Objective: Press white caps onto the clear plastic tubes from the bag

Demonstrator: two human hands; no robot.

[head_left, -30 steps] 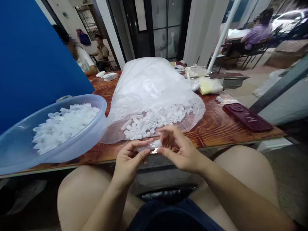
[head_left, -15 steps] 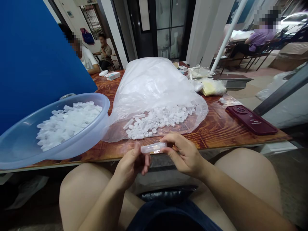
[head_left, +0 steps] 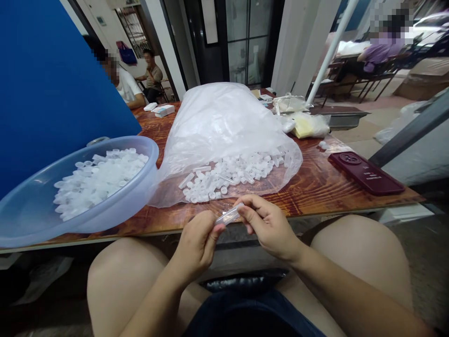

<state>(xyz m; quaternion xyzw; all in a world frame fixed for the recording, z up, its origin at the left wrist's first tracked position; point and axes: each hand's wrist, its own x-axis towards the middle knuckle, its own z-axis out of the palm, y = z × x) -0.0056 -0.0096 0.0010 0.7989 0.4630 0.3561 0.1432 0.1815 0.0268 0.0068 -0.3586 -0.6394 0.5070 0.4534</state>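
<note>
Head view: tube (head_left: pixel 228 215) held at table's (head_left: pixel 315 196) front edge; handling apparently unfinished.
Left hand (head_left: pixel 198 236): gripping left end.
Right hand (head_left: pixel 268 224): fingers pinching right end.
Basin (head_left: pixel 136 201): heaped with white pieces (head_left: pixel 101 182).
Bag (head_left: pixel 210 112): loose pieces (head_left: pixel 233 173) remaining.

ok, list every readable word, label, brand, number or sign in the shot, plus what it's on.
Nothing legible.
Dark red phone: pale marks on its back, too small and blurred to read.
Small white box: faint print, too small to read.
Clear tube: no lettering I can make out.
</note>
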